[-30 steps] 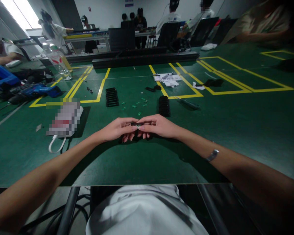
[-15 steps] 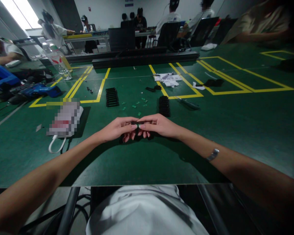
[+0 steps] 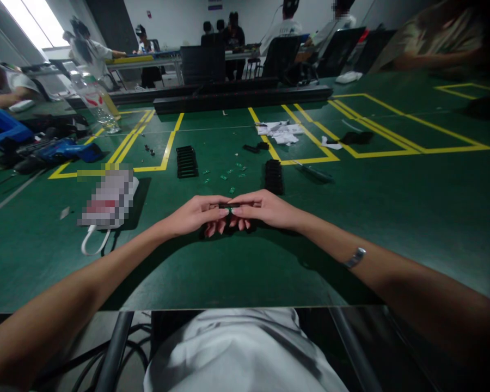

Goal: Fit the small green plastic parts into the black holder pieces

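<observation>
My left hand [image 3: 202, 214] and my right hand [image 3: 261, 209] meet over the green table, fingertips together. Between them they pinch a small black strip-shaped part [image 3: 229, 205], mostly covered by my fingers. A tiny green piece, like a small circuit board [image 3: 230, 210], shows at my thumb tips. Just beyond my hands lie several loose green circuit boards [image 3: 224, 178]. A row of black parts [image 3: 187, 161] sits to the far left of them, and a second black stack [image 3: 273, 177] stands close beyond my right hand.
A white device with a cable loop [image 3: 133, 190] lies left of my hands. Behind it are a clear plastic bottle [image 3: 102, 111] and blue tools [image 3: 73, 149]. White paper scraps [image 3: 283, 132] and a dark slim tool [image 3: 314, 173] lie at right. People sit at tables behind.
</observation>
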Action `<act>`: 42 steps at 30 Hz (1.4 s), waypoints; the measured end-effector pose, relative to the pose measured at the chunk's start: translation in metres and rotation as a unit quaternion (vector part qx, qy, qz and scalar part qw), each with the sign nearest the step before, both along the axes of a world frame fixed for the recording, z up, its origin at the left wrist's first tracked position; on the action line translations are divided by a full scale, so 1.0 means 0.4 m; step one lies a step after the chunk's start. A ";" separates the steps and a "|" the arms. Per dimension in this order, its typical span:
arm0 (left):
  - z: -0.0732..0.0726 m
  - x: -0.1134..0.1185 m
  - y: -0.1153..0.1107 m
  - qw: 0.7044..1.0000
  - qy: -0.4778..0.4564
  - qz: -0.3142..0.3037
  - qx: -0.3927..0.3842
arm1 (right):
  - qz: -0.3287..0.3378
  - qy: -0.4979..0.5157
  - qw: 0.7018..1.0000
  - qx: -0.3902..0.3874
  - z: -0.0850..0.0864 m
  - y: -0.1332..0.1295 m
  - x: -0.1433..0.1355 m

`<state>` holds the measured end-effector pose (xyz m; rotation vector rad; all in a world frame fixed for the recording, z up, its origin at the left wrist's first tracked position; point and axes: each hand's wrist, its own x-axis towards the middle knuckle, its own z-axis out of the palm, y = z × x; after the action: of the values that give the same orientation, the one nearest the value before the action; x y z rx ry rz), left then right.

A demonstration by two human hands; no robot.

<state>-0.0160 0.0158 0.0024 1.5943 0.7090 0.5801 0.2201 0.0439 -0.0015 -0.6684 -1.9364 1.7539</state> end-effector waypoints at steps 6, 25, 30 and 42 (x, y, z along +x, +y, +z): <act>0.000 -0.002 0.001 1.000 -0.004 -0.007 -0.001 | 0.005 -0.006 1.000 0.002 0.005 -0.003 0.000; 0.001 -0.009 0.003 1.000 0.002 -0.006 -0.007 | 0.004 -0.007 1.000 0.013 0.005 -0.007 -0.001; 0.002 -0.008 0.003 1.000 0.001 -0.006 -0.004 | 0.005 -0.004 1.000 0.013 0.005 -0.008 -0.001; -0.002 -0.003 0.003 1.000 -0.003 -0.009 -0.022 | 0.006 -0.002 1.000 0.003 0.006 -0.005 -0.003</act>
<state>-0.0172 0.0172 0.0015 1.5560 0.6985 0.5526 0.2189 0.0419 0.0009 -0.6616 -1.9509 1.7549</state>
